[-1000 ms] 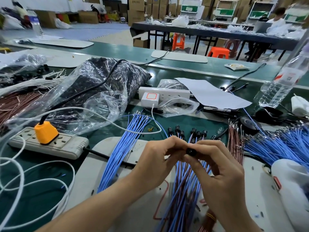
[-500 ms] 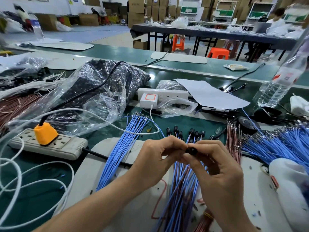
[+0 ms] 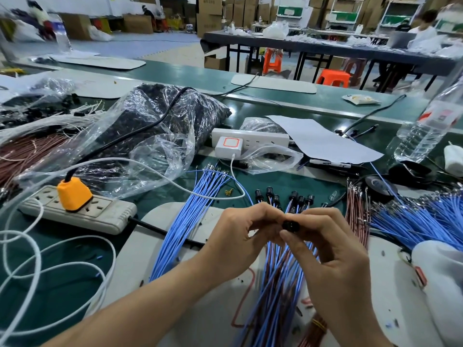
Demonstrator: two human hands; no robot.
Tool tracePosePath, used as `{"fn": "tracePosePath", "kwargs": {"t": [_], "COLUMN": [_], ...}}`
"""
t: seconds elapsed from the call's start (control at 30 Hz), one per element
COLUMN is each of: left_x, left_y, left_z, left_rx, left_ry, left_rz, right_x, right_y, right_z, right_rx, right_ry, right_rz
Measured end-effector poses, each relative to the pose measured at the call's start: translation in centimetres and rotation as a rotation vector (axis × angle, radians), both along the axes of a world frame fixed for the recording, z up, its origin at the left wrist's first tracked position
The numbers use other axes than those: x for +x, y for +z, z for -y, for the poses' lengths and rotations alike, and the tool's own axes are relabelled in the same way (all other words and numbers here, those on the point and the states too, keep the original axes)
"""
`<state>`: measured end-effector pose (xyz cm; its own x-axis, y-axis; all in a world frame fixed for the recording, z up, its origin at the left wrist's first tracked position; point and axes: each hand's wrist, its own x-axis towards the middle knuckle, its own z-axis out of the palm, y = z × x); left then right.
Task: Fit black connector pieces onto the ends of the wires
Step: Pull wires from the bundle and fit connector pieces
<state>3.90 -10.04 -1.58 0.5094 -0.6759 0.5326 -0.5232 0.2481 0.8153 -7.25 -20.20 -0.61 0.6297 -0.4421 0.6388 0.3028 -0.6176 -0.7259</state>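
My right hand point(image 3: 330, 249) pinches a small round black connector point(image 3: 290, 225) between thumb and fingers above the work mat. My left hand point(image 3: 240, 236) meets it from the left, fingertips curled against the connector; what it pinches is hidden behind the fingers. Below both hands lies a bundle of blue and brown wires point(image 3: 280, 279). Several wires fitted with black connectors point(image 3: 288, 197) fan out just beyond my hands. A loose bundle of bare blue wires point(image 3: 193, 216) lies to the left.
A clear bag of black parts point(image 3: 160, 121) sits at back left, a grey power strip point(image 3: 80, 211) with an orange plug at left, and a white power strip point(image 3: 250, 140) behind. More blue wires point(image 3: 421, 219) lie at right, near a water bottle point(image 3: 426, 128) and a white container point(image 3: 441, 284).
Both hands stay together around the black connector, with only small shifts of the fingers. The view has moved slightly.
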Motion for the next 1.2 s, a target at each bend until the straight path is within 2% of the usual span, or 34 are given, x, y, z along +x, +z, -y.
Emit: {"fn": "tracePosePath", "kwargs": {"t": [0.33, 0.93, 1.2], "left_x": [0.01, 0.43, 0.28], "left_y": [-0.03, -0.29, -0.34], "left_z": [0.01, -0.1, 0.05], "left_rx": [0.03, 0.052, 0.044], "left_ry": [-0.026, 0.011, -0.003], "left_rz": [-0.039, 0.061, 0.022], "right_x": [-0.08, -0.29, -0.29], "right_y": [0.03, 0.4, 0.27], "right_z": [-0.02, -0.2, -0.12], "right_rx": [0.003, -0.005, -0.009], "right_ry": [0.017, 0.006, -0.007], "right_rz": [0.025, 0.009, 0.022]}}
